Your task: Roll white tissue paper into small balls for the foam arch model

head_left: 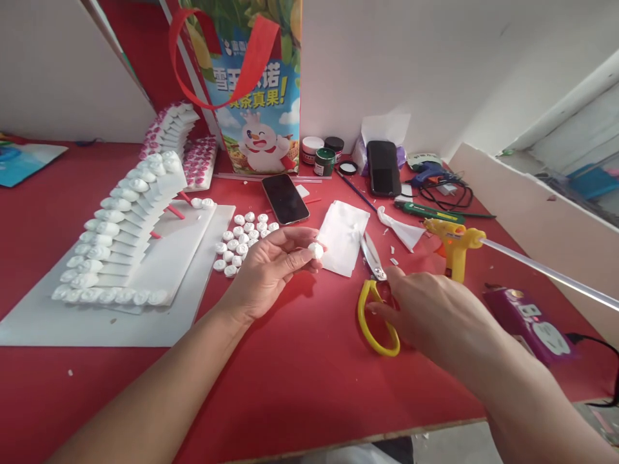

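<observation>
My left hand point(271, 270) pinches a small white rolled paper rose point(316, 250) between thumb and fingertips, above the table. My right hand point(430, 309) is at the yellow-handled scissors point(374, 258), its thumb across one loop and its other fingers mostly hidden behind the handles. The metal blades point away, by the edge of a stack of white paper sheets point(341, 235). Several finished white paper roses point(236, 245) lie loose on the red table left of my left hand. A curved white model point(140, 219), edged with similar roses, stands on a white board farther left.
A yellow glue gun point(454, 241) with a long clear stick stands beyond my right hand, near a purple box point(527, 322) with a cord. Two phones point(285, 198), paint jars point(324, 161), a twisted tissue point(401, 229) and a tall printed bag point(261, 129) are toward the back.
</observation>
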Available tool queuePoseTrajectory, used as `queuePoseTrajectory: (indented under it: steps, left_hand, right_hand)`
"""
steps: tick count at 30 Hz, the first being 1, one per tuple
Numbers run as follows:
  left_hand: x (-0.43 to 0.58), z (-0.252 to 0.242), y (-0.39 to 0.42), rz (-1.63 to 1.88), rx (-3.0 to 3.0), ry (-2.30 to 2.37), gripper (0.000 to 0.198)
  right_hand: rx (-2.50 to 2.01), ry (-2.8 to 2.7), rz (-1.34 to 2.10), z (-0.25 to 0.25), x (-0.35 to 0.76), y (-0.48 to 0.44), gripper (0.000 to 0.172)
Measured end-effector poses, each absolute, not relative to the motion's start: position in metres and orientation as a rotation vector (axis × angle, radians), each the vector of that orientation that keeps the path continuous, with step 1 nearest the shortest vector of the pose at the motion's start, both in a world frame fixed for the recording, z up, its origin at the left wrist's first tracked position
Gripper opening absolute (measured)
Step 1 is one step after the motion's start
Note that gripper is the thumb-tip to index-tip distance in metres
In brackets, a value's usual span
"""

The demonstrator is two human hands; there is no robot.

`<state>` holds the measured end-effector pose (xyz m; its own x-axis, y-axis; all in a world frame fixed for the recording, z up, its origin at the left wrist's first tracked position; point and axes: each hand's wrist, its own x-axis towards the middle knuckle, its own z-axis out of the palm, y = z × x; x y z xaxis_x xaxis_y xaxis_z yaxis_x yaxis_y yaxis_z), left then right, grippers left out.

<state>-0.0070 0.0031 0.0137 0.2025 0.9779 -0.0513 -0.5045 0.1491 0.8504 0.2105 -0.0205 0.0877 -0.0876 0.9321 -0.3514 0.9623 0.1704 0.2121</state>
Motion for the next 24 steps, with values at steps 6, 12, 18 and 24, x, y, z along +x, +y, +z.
queuePoseTrajectory:
  steps: [6, 12, 18, 24]
  left_hand:
    - [-0.006, 0.013, 0.002, 1.306, 1.185, 0.851, 0.018]
    - [-0.005, 0.015, -0.003, 1.446, 1.598, 0.884, 0.010]
    - [-0.002, 0.010, -0.005, 1.466, 1.680, 0.943, 0.010]
    - [0.002, 0.013, -0.010, 1.446, 1.672, 0.993, 0.020]
  right_hand:
    - [2.026, 2.499, -1.139, 0.098, 0.185, 0.003, 0.043]
    - [1.673, 2.160, -2.549, 0.053, 0.175, 0.025, 0.052]
    - [1.494, 1.809, -3.021, 0.037, 0.173, 0.023, 0.052]
    - [1.191, 1.573, -3.213, 0.036, 0.178, 0.023, 0.042]
